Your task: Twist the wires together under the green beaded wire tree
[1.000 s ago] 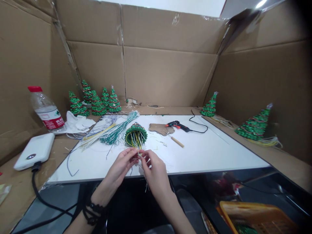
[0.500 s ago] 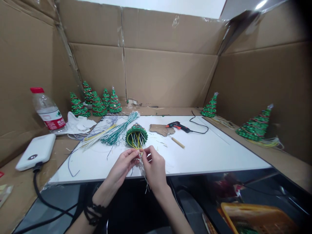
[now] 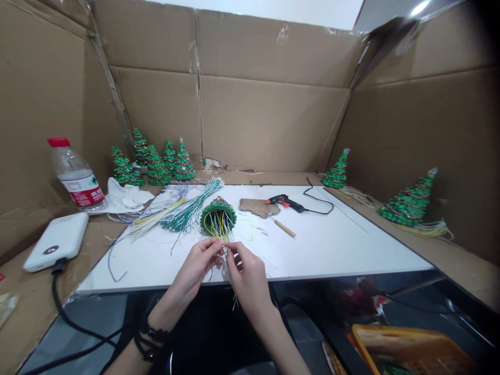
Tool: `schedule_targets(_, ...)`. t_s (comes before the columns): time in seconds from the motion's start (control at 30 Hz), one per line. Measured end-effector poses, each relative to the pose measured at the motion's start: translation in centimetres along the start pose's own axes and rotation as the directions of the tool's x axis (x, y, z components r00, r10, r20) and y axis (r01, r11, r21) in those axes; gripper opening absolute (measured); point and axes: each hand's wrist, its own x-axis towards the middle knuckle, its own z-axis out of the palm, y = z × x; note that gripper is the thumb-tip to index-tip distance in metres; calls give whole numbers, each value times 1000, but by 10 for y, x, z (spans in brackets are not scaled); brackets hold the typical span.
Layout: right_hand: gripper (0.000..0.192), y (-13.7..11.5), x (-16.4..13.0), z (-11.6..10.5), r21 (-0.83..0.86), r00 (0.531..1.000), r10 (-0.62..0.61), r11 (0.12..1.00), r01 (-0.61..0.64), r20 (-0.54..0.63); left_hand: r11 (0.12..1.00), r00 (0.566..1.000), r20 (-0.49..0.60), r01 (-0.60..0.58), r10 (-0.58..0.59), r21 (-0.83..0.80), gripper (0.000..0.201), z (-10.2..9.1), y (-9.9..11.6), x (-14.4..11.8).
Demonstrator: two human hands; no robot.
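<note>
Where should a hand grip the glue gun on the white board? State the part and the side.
Grip the glue gun by its black handle body, coming from above on the near side. It lies flat with the orange end pointing left, and its cord trails off right and back, so avoid those ends.

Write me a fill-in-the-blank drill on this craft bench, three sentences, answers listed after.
1. Both hands, left hand and right hand, pinch thin wires trailing from a small green ____ lying on its side.
2. The water bottle has a ____ cap.
3. The glue gun lies on the ____ board.

Missing words: tree; red; white
</note>
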Motion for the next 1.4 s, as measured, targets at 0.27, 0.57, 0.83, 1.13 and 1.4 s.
schedule_targets(0.27,25,-3,-4,3,-179,998,-47,983,38,-46,1000,1000,-7,9,-8,9,19,1,2,1)
schedule_targets(0.57,25,-10,-9,6,-154,998,41,987,-46,-38,1000,998,-56,-24,24,-1,16,5,3,-2)
schedule_targets(0.83,22,-7,7,-1,-17,987,163,987,-163,14,1000,999,-38,-25,25,9,17,2,-1,-1)
schedule_targets(1.13,22,-11,13,3,-101,983,184,978,-180,26,999,998,-46,-39,39,9,17,4,1,0)
schedule_targets(1.4,17,-15,10,-3,-329,992,105,941,-76,72,999,998,-40,-43,44,27,18,4,0,-1)
